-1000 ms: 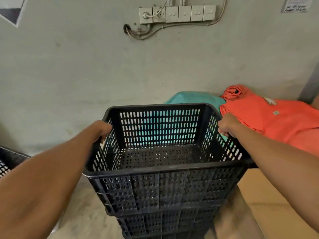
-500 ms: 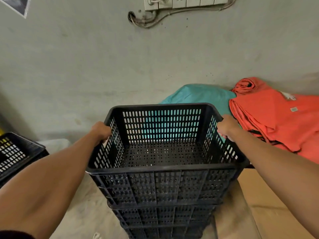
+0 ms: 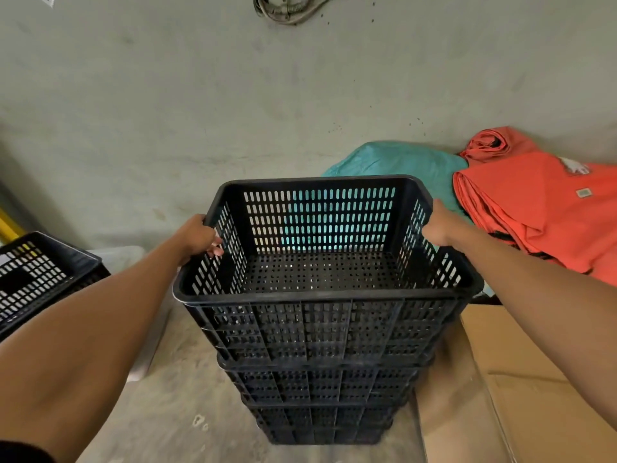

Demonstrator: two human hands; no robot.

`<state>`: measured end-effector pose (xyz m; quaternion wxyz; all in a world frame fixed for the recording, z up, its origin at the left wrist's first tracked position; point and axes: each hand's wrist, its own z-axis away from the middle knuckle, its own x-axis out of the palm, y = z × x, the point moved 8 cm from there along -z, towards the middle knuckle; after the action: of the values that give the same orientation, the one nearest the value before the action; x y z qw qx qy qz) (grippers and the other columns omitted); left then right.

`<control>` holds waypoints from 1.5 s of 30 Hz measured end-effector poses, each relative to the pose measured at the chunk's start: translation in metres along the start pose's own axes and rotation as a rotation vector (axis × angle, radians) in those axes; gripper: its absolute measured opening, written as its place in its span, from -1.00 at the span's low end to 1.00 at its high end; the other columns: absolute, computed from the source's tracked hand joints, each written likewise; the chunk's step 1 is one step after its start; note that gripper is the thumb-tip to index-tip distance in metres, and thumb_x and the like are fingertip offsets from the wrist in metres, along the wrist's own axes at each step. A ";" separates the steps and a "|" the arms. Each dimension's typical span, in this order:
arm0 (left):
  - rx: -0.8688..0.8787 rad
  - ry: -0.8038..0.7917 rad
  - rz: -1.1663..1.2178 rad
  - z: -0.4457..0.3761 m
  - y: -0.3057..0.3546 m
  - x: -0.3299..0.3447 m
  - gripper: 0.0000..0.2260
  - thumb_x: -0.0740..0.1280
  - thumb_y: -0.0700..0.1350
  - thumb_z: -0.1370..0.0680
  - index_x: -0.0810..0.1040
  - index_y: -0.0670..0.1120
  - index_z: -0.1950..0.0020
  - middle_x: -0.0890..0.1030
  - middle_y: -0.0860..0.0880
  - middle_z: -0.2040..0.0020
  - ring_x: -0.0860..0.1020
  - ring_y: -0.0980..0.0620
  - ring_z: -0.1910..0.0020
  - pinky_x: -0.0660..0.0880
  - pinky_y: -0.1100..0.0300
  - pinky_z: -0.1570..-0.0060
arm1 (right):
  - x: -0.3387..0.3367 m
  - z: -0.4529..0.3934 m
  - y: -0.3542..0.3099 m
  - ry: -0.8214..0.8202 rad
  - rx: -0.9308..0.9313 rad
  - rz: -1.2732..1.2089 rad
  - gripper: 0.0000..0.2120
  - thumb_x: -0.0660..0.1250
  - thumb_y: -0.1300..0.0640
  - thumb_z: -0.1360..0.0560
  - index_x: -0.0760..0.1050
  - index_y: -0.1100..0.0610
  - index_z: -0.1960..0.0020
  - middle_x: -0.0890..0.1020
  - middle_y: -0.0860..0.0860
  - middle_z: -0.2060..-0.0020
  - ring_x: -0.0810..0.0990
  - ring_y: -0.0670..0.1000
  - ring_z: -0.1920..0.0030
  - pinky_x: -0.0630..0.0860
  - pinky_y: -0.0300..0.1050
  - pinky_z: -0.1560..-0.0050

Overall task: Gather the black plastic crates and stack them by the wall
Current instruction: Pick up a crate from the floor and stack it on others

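A black slotted plastic crate (image 3: 320,329) sits on top of a stack of black crates (image 3: 320,409) in the middle, a short way from the grey wall (image 3: 200,111). My left hand (image 3: 197,237) grips its left rim, fingers curled over the edge. On the opposite rim my right hand (image 3: 439,227) holds the same crate. The crate is empty inside. Another black crate (image 3: 36,279) stands at the far left edge, partly cut off.
Folded orange fabric (image 3: 541,208) and a teal bundle (image 3: 397,162) lie against the wall at the right. Flat cardboard (image 3: 534,396) covers the floor right of the stack. A pale plastic lid (image 3: 117,255) lies near the left crate. Cables (image 3: 287,8) hang on the wall above.
The view has tilted down and back, showing more of the stack below and the left crate. Both hands keep their grip on the top crate's rims.
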<state>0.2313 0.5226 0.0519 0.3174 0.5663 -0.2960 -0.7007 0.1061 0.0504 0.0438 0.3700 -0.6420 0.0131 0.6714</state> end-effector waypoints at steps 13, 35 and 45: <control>-0.074 0.019 0.014 0.006 -0.013 -0.006 -0.70 0.10 -0.41 -0.59 0.42 -0.34 -0.30 0.60 -0.32 0.02 0.62 -0.23 0.22 0.63 0.04 0.38 | 0.006 0.027 0.002 -0.060 -0.067 0.066 -0.29 0.12 0.27 -0.64 -0.25 0.03 -0.60 0.55 0.30 -0.05 0.42 0.11 0.33 0.29 -0.08 0.36; 0.160 0.207 -0.628 -0.018 0.032 -0.022 -0.33 0.10 0.16 -0.61 -0.08 -0.05 -0.62 0.15 -0.18 -0.60 0.15 -0.28 -0.54 0.15 -0.28 -0.43 | -0.053 0.011 -0.068 0.271 -0.183 0.240 -0.30 -0.14 -0.34 -0.56 -0.40 -0.14 -0.54 -0.32 0.04 -0.56 -0.29 0.14 -0.55 -0.20 0.35 -0.45; 0.341 0.279 -0.748 -0.048 0.104 -0.008 -0.31 0.01 0.24 -0.62 -0.18 -0.03 -0.63 -0.10 -0.09 -0.64 -0.17 -0.16 -0.60 -0.16 -0.24 -0.49 | -0.094 -0.033 -0.100 0.475 -0.295 0.193 -0.27 -0.17 -0.35 -0.55 -0.36 -0.05 -0.56 -0.35 0.04 -0.55 -0.35 0.11 -0.54 -0.25 0.35 -0.45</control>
<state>0.2910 0.4615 0.1281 -0.0198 0.7681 -0.1363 -0.6254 0.1765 0.0616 0.1657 0.1936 -0.8237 0.0624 0.5293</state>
